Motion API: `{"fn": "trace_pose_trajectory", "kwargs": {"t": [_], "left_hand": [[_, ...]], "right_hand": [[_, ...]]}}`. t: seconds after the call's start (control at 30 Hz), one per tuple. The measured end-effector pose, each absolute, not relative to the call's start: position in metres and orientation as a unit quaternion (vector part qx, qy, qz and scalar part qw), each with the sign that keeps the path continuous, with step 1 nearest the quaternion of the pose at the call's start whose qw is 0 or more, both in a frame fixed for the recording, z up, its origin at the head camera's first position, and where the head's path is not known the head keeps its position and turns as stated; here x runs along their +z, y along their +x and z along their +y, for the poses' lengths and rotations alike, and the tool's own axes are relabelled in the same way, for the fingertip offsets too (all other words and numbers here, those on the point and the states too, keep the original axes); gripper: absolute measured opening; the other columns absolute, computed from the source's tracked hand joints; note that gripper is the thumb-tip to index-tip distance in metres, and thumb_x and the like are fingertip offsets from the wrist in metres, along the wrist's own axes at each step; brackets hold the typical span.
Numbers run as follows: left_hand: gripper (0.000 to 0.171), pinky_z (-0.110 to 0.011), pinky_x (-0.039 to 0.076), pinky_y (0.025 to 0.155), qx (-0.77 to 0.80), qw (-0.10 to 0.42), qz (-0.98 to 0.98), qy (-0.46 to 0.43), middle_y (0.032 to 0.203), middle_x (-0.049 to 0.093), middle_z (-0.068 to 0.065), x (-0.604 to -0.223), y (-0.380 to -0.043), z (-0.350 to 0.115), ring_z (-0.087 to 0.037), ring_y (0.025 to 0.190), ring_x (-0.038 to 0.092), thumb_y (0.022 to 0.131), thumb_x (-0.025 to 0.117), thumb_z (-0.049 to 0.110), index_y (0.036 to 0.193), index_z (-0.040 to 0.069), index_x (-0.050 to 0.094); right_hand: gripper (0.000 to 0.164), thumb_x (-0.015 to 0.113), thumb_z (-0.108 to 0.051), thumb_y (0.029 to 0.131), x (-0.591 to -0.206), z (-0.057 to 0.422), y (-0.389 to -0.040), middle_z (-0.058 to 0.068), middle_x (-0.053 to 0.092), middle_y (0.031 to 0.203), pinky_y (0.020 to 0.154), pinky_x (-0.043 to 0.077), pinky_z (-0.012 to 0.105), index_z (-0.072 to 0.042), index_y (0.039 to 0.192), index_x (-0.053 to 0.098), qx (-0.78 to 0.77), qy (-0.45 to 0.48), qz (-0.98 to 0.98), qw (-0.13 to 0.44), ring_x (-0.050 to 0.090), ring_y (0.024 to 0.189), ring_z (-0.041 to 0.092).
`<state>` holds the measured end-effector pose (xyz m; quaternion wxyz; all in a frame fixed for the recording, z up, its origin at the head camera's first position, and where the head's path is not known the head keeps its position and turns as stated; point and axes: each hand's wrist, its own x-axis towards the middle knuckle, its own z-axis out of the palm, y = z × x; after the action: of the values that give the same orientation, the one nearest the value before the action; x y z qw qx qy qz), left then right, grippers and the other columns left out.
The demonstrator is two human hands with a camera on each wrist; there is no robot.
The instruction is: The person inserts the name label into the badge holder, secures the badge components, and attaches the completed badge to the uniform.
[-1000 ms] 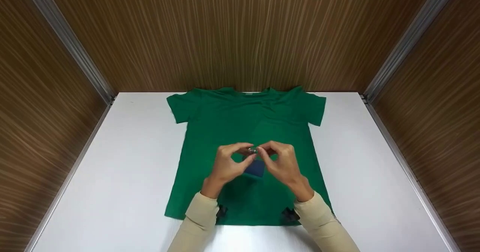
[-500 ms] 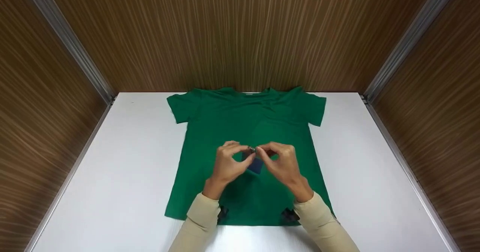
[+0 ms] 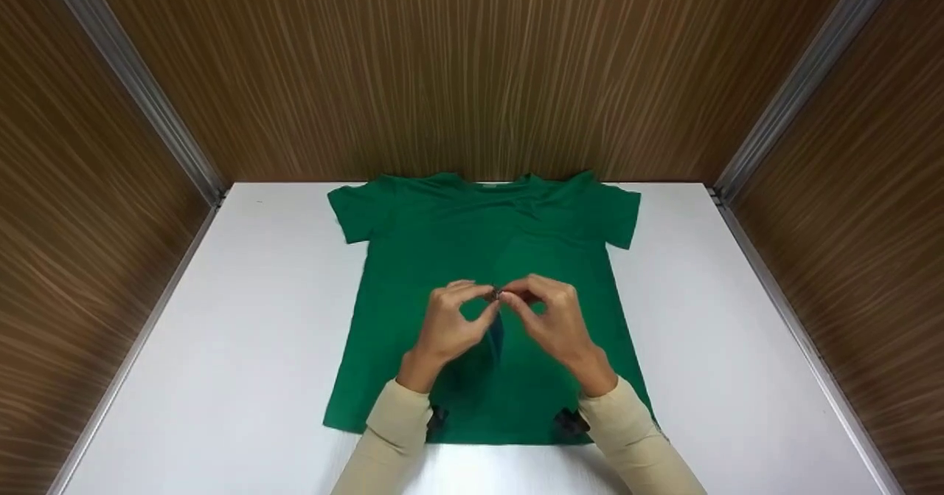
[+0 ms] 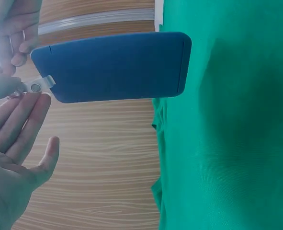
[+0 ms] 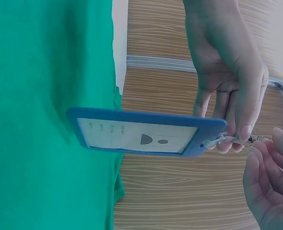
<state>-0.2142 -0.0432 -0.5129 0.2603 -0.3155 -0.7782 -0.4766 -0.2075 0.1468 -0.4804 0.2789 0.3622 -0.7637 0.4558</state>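
A blue ID badge holder (image 4: pixel 117 67) hangs below both hands by a clear snap strap (image 4: pixel 38 86). Behind its window, a printed white card (image 5: pixel 136 136) faces the right wrist camera. My left hand (image 3: pixel 451 322) pinches the small metal badge clip (image 3: pixel 497 295) at the top of the strap, between thumb and fingers. From the other side, the thumb and forefinger of my right hand (image 3: pixel 554 322) pinch the same clip. Fingertips hide most of the clip. Seen from the head, the holder is almost edge-on, above the chest of a green T-shirt (image 3: pixel 442 244).
The T-shirt lies spread face up on a white table (image 3: pixel 273 318), collar toward the back wall. Wood-grain panels (image 3: pixel 472 74) enclose the back and sides, with metal rails (image 3: pixel 796 74) at the corners. Small black devices (image 3: pixel 571 421) sit at both wrists.
The badge holder has turned from showing a broad blue face to nearly edge-on. Both hands stay close to the same place, the fingertips shifting slightly around the clip.
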Motion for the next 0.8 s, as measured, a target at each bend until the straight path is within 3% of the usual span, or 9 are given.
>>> {"fn": "trace_pose_trajectory", "kwargs": {"t": [0.43,0.8], "left_hand": [[0.017,-0.036,0.060,0.089,-0.500,0.169,-0.775,-0.346,0.103,0.075,-0.012,-0.5123,-0.2106,-0.0436,-0.022,0.096,0.073,0.098,0.070,0.009,0.114,0.002,0.072],[0.020,-0.033,0.062,0.084,-0.501,0.158,-0.771,-0.362,0.107,0.077,-0.015,-0.5118,-0.2112,-0.0450,-0.023,0.096,0.074,0.101,0.065,0.010,0.116,-0.001,0.075]], "right_hand": [[0.013,0.077,0.003,0.088,-0.4824,0.1500,-0.2088,0.011,0.071,0.093,0.064,0.061,0.032,-0.004,0.099,0.074,0.459,0.355,-0.771,0.261,0.068,0.076,0.018],[0.012,0.076,0.003,0.088,-0.4820,0.1515,-0.2106,0.009,0.068,0.092,0.066,0.059,0.026,-0.008,0.092,0.079,0.455,0.347,-0.774,0.270,0.068,0.075,0.018]]}}
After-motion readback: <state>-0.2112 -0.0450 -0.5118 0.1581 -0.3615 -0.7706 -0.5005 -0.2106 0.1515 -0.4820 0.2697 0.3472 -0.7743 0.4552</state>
